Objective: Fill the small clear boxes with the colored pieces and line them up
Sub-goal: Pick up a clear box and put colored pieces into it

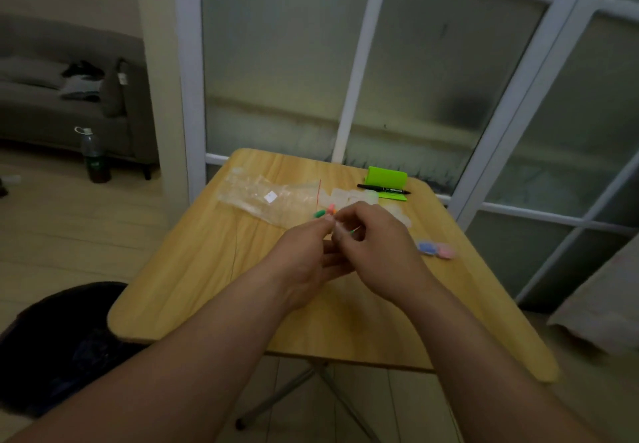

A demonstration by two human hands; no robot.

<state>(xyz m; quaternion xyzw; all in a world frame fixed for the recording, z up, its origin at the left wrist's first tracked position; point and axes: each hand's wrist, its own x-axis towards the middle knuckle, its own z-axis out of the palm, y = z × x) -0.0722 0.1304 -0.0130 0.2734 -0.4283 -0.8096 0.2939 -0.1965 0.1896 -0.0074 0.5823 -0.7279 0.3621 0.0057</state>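
Observation:
Over the middle of the wooden table (193,287), my left hand (311,263) and my right hand (377,252) meet. Together they pinch a small clear box (340,231) with a green piece showing at its edge; most of the box is hidden by my fingers. Loose green, pink and orange pieces (325,211) lie just beyond my fingertips. Two filled boxes (435,249), one with blue and one with pink pieces, sit side by side to the right. Several empty clear boxes (349,198) lie farther back.
A crumpled clear plastic bag (266,197) lies at the back left of the table. A green card holder (387,180) and a black marker (383,188) sit at the back right. Glass doors stand behind; a dark chair (58,346) is at the left.

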